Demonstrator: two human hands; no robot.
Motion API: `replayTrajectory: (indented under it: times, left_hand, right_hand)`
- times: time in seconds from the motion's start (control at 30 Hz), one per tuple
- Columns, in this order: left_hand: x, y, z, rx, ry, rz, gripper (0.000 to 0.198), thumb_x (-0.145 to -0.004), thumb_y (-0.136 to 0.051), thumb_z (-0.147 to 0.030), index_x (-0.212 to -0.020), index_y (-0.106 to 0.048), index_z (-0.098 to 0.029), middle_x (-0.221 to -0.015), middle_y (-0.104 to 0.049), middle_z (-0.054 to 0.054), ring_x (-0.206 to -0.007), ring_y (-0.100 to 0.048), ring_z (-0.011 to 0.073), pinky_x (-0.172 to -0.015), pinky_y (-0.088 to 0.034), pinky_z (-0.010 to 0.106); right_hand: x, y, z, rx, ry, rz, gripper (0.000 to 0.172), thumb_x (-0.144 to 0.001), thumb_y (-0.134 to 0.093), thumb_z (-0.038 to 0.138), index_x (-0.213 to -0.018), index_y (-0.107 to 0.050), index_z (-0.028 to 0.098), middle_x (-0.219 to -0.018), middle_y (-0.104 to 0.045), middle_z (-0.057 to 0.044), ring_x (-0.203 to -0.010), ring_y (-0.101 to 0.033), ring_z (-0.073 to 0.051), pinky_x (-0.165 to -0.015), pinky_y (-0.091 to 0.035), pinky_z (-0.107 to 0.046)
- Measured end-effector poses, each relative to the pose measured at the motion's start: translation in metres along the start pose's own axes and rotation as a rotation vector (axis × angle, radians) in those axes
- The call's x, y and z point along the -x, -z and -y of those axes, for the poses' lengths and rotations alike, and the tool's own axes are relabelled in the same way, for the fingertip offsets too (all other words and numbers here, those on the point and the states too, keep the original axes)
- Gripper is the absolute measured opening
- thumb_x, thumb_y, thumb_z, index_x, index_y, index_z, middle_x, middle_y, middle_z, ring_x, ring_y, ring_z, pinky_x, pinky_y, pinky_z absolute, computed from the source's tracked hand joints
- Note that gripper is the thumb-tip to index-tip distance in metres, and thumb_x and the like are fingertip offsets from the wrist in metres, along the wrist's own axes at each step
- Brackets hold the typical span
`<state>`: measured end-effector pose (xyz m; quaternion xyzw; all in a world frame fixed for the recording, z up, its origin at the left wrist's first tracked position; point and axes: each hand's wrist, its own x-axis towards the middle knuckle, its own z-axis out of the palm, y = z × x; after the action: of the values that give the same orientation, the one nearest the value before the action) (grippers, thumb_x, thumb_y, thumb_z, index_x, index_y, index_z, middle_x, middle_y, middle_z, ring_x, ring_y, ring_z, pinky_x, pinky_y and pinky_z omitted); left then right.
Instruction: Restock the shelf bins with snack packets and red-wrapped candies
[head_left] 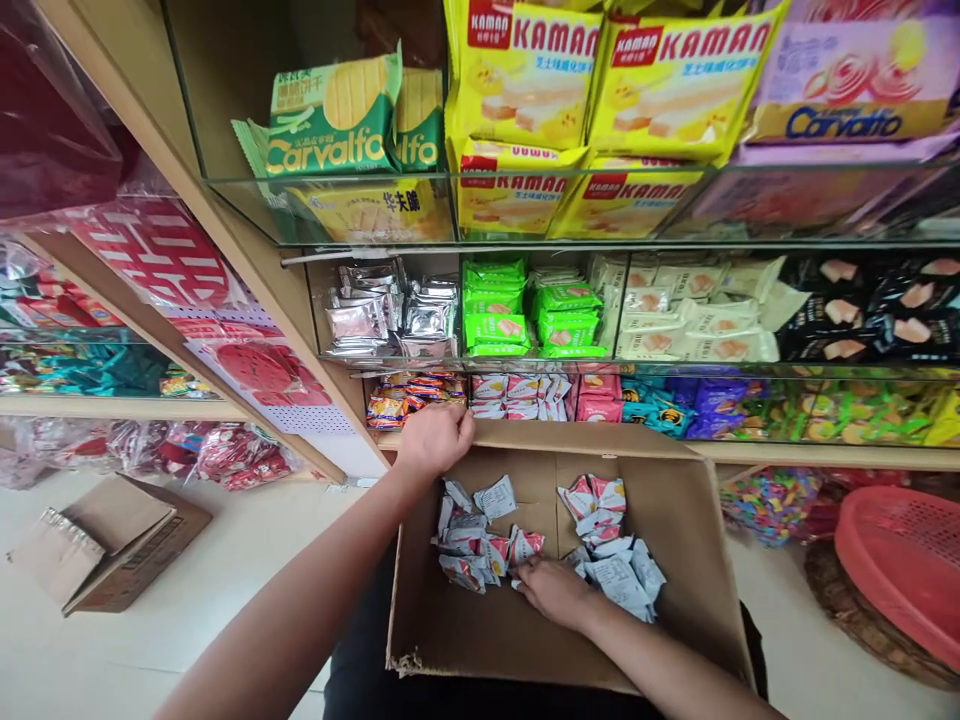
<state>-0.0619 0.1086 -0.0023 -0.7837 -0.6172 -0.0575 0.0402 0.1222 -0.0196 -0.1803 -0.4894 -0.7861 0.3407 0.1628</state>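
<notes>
On my lap rests an open cardboard box (660, 640) with small pink-and-white snack packets inside. My left hand (439, 438) is closed over the far left edge of the box, just below the lowest shelf compartments. Reaching into the box, my right hand (555, 592) has its fingers closed at a pink-and-white snack packet (526, 543); the fingertips are partly hidden. To the left of it is a loose heap of packets (465, 540). Another group of packets (619, 575) lies to its right, several with their white backs up.
Beyond the box, a glass-fronted shelf holds similar pink-and-white packets (521, 395), orange packets (409, 397) and green packets (495, 305). Large yellow wafer bags (525, 80) stand above. An opened carton (135, 545) sits on the left floor, a red plastic basket (900, 560) on the right.
</notes>
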Motion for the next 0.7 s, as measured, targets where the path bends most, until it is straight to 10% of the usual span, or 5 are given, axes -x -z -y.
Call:
replayTrajectory:
  times: [0.3,0.4,0.5,0.7]
  left_hand:
    - [0.037,0.002,-0.020,0.625,-0.227,-0.339,0.030,-0.082,-0.037,-0.025,-0.108,-0.047,-0.016,-0.104,-0.055,0.008,-0.099,-0.048,0.0160,-0.088,-0.036,0.030]
    - [0.072,-0.001,-0.056,1.061,-0.086,-0.169,0.038,-0.082,-0.040,-0.033,-0.116,-0.038,-0.016,-0.103,-0.053,0.009,-0.089,-0.051,0.0147,-0.074,-0.043,0.026]
    - [0.092,-0.005,-0.086,1.300,0.122,0.093,0.035,-0.082,-0.034,-0.044,-0.081,-0.052,-0.014,-0.064,-0.049,0.000,-0.056,-0.045,0.0093,-0.049,-0.036,0.019]
    - [0.084,-0.008,-0.092,1.280,0.224,0.004,0.041,-0.076,-0.041,-0.048,-0.053,-0.029,-0.017,-0.049,-0.027,-0.006,-0.047,-0.026,0.0056,-0.041,-0.023,0.017]
  right_hand:
    - [0.011,0.072,0.040,-0.479,-0.209,-0.468,0.028,-0.081,-0.037,0.038,-0.063,-0.048,0.019,-0.053,-0.045,0.003,-0.052,-0.043,-0.012,-0.051,-0.035,-0.024]
    - [0.021,0.096,0.068,-0.729,-0.221,-0.591,0.027,-0.082,-0.037,0.041,-0.069,-0.047,0.018,-0.059,-0.045,0.003,-0.056,-0.043,-0.011,-0.053,-0.035,-0.021]
    - [0.025,0.104,0.089,-0.751,-0.222,-0.645,0.027,-0.081,-0.039,0.041,-0.069,-0.045,0.018,-0.061,-0.045,0.003,-0.056,-0.042,-0.010,-0.052,-0.036,-0.020]
    - [0.016,0.102,0.097,-0.463,-0.238,-0.863,0.030,-0.083,-0.038,0.039,-0.064,-0.047,0.017,-0.055,-0.045,0.003,-0.052,-0.043,-0.010,-0.049,-0.035,-0.019]
